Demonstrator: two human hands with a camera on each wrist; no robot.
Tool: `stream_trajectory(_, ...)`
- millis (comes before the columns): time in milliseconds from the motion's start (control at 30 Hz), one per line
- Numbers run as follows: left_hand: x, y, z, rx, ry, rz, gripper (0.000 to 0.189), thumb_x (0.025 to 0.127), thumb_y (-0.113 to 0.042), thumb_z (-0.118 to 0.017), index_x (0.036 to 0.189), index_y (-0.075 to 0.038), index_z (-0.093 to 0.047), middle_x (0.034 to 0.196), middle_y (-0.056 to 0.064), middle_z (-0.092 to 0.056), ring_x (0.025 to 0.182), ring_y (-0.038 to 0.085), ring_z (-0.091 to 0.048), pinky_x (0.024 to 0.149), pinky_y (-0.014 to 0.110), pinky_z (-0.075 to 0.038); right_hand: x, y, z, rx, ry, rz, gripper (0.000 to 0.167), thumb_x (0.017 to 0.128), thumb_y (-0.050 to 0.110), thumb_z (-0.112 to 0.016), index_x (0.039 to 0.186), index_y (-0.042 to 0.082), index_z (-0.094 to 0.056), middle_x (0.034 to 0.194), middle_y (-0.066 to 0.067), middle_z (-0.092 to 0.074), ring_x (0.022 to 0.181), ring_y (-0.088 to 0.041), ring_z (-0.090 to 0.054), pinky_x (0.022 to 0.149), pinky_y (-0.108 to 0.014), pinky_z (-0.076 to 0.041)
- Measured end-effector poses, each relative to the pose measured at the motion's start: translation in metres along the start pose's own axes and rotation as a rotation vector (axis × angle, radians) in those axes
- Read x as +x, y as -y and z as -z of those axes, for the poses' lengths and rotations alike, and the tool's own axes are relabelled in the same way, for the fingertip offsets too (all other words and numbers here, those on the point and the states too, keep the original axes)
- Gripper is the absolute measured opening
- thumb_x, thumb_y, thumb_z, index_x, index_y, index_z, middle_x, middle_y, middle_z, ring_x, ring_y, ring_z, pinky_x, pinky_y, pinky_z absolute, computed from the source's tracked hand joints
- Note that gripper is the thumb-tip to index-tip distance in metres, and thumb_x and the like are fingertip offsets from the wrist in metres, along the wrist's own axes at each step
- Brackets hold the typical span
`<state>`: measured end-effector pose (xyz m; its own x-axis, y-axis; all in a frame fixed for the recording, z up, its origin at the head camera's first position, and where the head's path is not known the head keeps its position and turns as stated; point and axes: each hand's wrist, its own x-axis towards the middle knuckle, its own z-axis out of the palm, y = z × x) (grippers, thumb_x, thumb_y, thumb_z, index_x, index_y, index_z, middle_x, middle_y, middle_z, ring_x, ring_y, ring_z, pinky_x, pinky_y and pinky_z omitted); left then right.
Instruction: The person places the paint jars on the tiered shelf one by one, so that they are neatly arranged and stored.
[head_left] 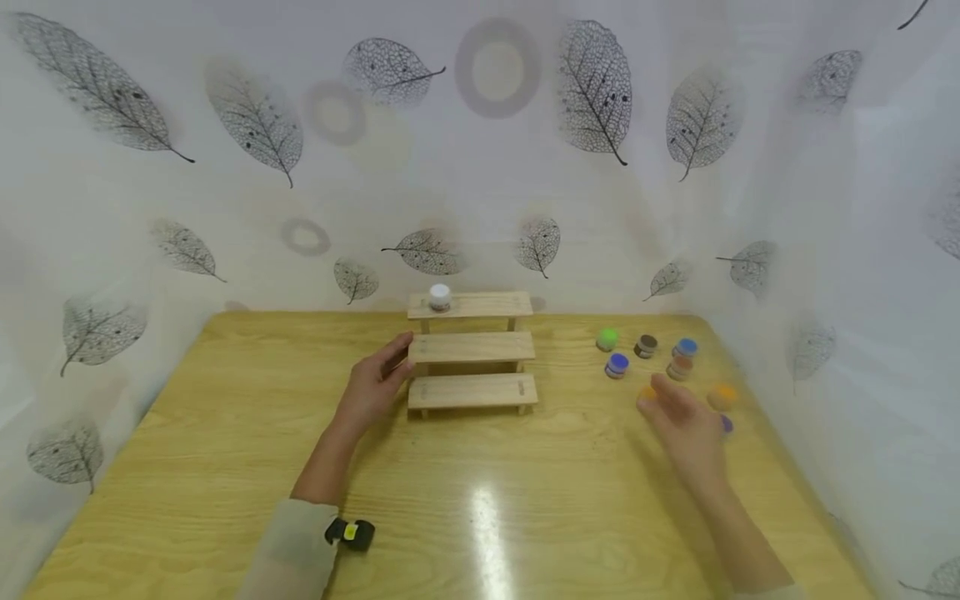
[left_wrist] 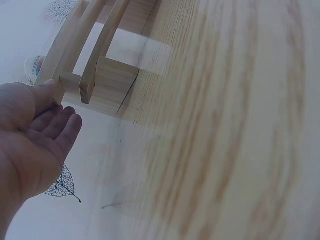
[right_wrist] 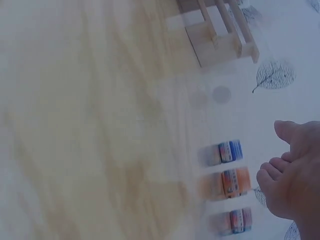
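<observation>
A three-step wooden display rack (head_left: pixel 472 347) stands on the table. My left hand (head_left: pixel 375 383) holds the left end of its middle step; the thumb lies against the board in the left wrist view. A small white-lidded jar (head_left: pixel 440 297) sits on the top step. My right hand (head_left: pixel 686 429) hovers over the small paint jars, fingers loosely bent and holding nothing. Nearest to its fingertips is an orange jar (right_wrist: pixel 236 182), partly hidden by them in the head view. Beyond are a blue jar (head_left: pixel 617 365) and a brown jar (head_left: pixel 680 367).
Other jars stand at the right: green (head_left: pixel 607 338), dark-lidded (head_left: pixel 646 346), light blue (head_left: pixel 686 348), another orange jar (head_left: pixel 723 397) and a purple one (head_left: pixel 727 424) partly behind the hand. A leaf-printed white curtain (head_left: pixel 480 183) encloses the wooden table (head_left: pixel 465 500) at back and sides.
</observation>
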<state>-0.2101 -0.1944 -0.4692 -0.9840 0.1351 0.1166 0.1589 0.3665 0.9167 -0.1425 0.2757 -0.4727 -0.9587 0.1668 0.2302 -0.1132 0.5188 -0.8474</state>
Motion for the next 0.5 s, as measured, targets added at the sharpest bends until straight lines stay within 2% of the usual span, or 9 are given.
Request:
stream_trajectory(200, 0.0, -0.004, 0.002, -0.008, 0.0, 0.002, 0.054, 0.11, -0.017, -0.06, 0.162, -0.013, -0.045, 0.168, 0.004, -0.039, 0.15, 0.029, -0.045, 0.116, 0.033, -0.048, 0.009, -0.006, 0.009, -0.001, -0.021, -0.127, 0.062, 0.099, 0.029, -0.079, 0.15, 0.001, -0.056, 0.148, -0.022, -0.06, 0.134, -0.041, -0.06, 0.09, -0.002, -0.05)
stream_trajectory(367, 0.001, -0.004, 0.001, -0.007, 0.0, 0.003, 0.054, 0.11, -0.016, -0.06, 0.162, -0.012, -0.044, 0.169, 0.006, -0.038, 0.15, 0.031, -0.046, 0.115, 0.035, -0.049, 0.011, -0.011, 0.01, 0.047, 0.032, -0.178, 0.066, 0.102, 0.028, -0.075, 0.153, -0.004, -0.048, 0.152, -0.026, -0.054, 0.139, -0.044, -0.054, 0.09, 0.0, -0.048)
stream_trajectory(500, 0.0, -0.003, 0.0, -0.017, 0.001, 0.005, 0.054, 0.11, -0.015, -0.06, 0.162, -0.011, -0.045, 0.169, 0.007, -0.038, 0.15, 0.033, -0.046, 0.114, 0.036, -0.05, 0.013, -0.017, 0.006, 0.063, 0.029, -0.195, 0.062, 0.103, 0.024, -0.074, 0.153, -0.004, -0.049, 0.15, -0.025, -0.055, 0.138, -0.042, -0.055, 0.091, 0.0, -0.048)
